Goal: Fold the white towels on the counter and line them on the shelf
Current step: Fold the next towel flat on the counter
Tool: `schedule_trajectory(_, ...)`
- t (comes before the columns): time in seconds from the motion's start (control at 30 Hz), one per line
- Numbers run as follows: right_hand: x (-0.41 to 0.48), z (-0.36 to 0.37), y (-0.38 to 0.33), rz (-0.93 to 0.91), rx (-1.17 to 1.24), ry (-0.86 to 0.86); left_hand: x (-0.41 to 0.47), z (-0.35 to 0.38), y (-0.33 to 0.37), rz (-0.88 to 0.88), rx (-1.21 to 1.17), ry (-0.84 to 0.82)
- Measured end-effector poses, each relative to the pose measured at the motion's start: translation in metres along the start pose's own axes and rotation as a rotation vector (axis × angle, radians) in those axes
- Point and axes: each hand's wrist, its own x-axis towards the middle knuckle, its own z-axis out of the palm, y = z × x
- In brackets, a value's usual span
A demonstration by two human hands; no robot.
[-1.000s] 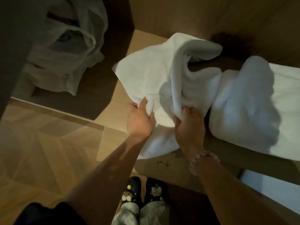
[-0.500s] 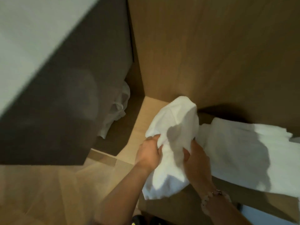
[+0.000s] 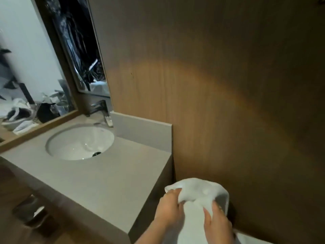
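counter [image 3: 98, 182]: grey top | set in it: round white sink [image 3: 70, 145] | behind sink: faucet [image 3: 100, 110]

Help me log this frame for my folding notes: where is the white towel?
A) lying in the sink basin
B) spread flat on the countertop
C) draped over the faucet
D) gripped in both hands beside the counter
D: the left hand and the right hand both grip the bunched white towel to the right of the counter, while the sink basin shows bare.
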Motion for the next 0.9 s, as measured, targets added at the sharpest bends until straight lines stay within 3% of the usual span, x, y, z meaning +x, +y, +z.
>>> schedule_trajectory(0.23, 0.022, -0.020, -0.094, -0.338, -0.081, 0.159, 0.024, -0.093, -0.001, 0.115, 0.002, 0.224)
schedule_trajectory(0.4, 0.034, 0.019, -0.136, -0.411, -0.016, 0.245, 0.040, -0.135, -0.039, 0.122, 0.000, 0.253)
schedule_trajectory(0.53, 0.043, 0.056, -0.174, -0.413, -0.015, 0.203, 0.061, -0.164, -0.080, 0.163, -0.020, 0.240)
schedule_trajectory(0.6, 0.053, 0.083, -0.190, -0.323, 0.014, 0.191, 0.069, -0.180, -0.101, 0.191, -0.041, 0.214)
schedule_trajectory(0.7, 0.062, 0.125, -0.215, -0.277, -0.124, 0.201, 0.082, -0.206, -0.131, 0.238, -0.122, 0.175)
schedule_trajectory(0.77, 0.063, 0.148, -0.233, -0.334, -0.104, 0.198, 0.094, -0.222, -0.155, 0.235, -0.131, 0.133)
schedule_trajectory(0.83, 0.062, 0.161, -0.253, -0.268, -0.114, 0.190, 0.109, -0.236, -0.176, 0.253, -0.123, 0.120)
schedule_trajectory(0.9, 0.070, 0.182, -0.265, -0.262, -0.024, 0.299, 0.126, -0.243, -0.197, 0.261, -0.132, 0.127)
